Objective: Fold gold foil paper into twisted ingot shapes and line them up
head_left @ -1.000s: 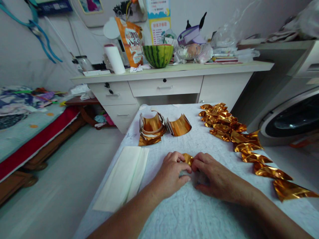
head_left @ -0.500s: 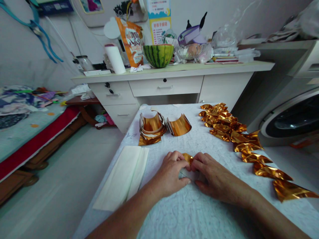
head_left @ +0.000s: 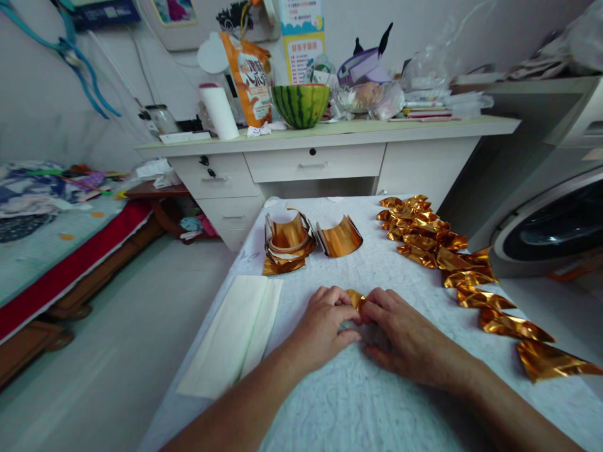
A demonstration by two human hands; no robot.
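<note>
Between my hands is a small piece of gold foil (head_left: 355, 299), mostly covered by fingers. My left hand (head_left: 330, 323) grips its left side, the fingers bent over it. On the other side my right hand (head_left: 398, 333) pinches it with curled fingers. Curved gold foil sheets stand beyond my hands, one stack (head_left: 288, 237) on the left and a smaller one (head_left: 342, 237) beside it. Twisted gold foil pieces (head_left: 419, 229) lie in a long row at the right. White paper sheets (head_left: 230, 333) lie flat left of my hands.
The cloth-covered table (head_left: 330, 408) lies under my forearms. Behind it, a white desk (head_left: 348, 135) holds a watermelon half (head_left: 301, 105), an orange pouch (head_left: 249, 81) and plastic bags. A washing machine (head_left: 556, 207) stands right, a bed (head_left: 56, 251) left.
My fingers have shifted slightly around the foil, with my right thumb a little further left. Both hands stay in nearly the same place.
</note>
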